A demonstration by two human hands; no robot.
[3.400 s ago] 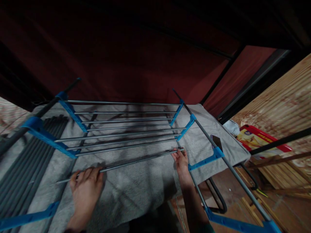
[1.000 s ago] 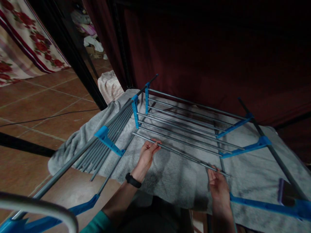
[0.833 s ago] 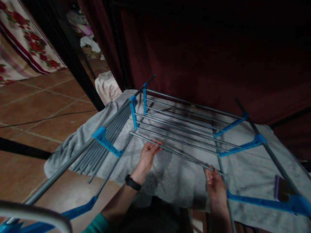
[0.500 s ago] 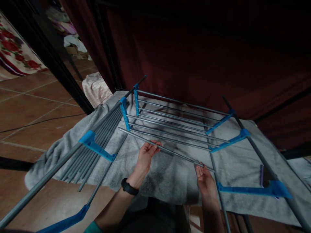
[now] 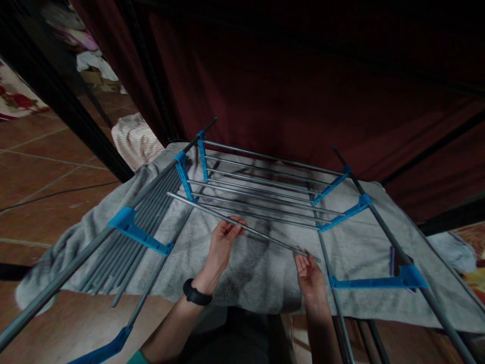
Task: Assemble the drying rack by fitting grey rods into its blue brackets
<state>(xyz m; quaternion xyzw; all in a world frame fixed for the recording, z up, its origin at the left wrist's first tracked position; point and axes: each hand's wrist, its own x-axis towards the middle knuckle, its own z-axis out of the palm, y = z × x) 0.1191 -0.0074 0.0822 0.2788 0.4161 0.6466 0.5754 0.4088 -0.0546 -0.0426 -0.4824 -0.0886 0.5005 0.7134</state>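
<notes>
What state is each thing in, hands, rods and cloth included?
Left hand, pinching the held rod.
Right hand, holding it near one end.
Held rod, slanted, both ends free.
Rack rods, spanning the far blue brackets.
Loose rods, lying side by side on the cloth.
Gray cloth, spread out, rumpled at left.
Black wristband, worn.

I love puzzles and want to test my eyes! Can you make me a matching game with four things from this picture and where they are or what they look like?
Things:
1. Single rod
2. Wristband
3. Curtain
4. Row of rods

Clues:
A. Dark red, hanging at the back
B. Lying side by side on the grey cloth
C. Held by the left hand and the right hand
D. Black, on the left wrist

Right pairs: 1-C, 2-D, 3-A, 4-B
</notes>
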